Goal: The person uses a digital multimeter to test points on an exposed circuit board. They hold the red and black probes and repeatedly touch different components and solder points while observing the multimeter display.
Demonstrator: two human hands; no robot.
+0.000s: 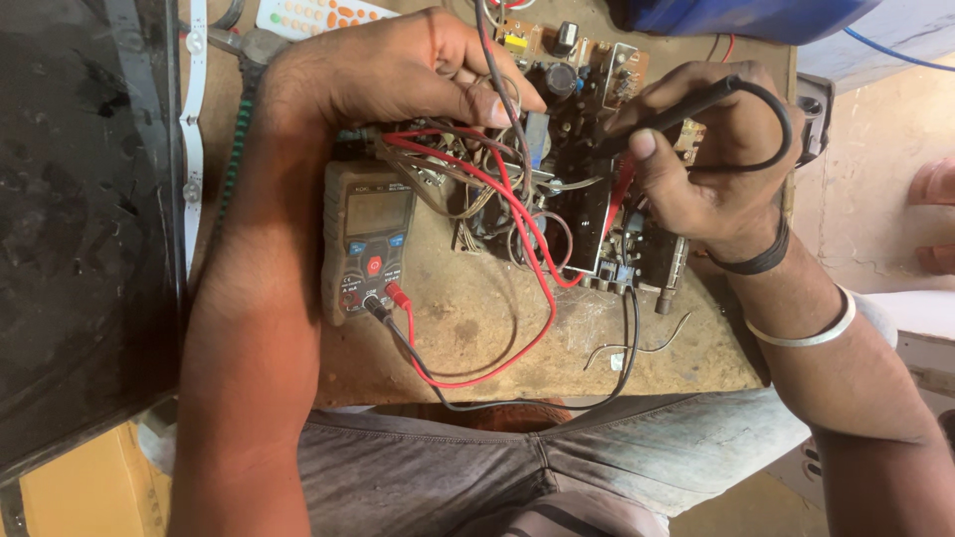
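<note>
In the head view, a black test probe [665, 117] was pinched in the closed right hand [701, 164] over the circuit board [587, 189]. Wires [477, 149] were gripped by the curled left hand [398, 70] above the multimeter [366, 239].

I see worn brown board [468, 328] as bench | dark panel [80, 229] left | pale floor [875, 179] right | daylight.
</note>
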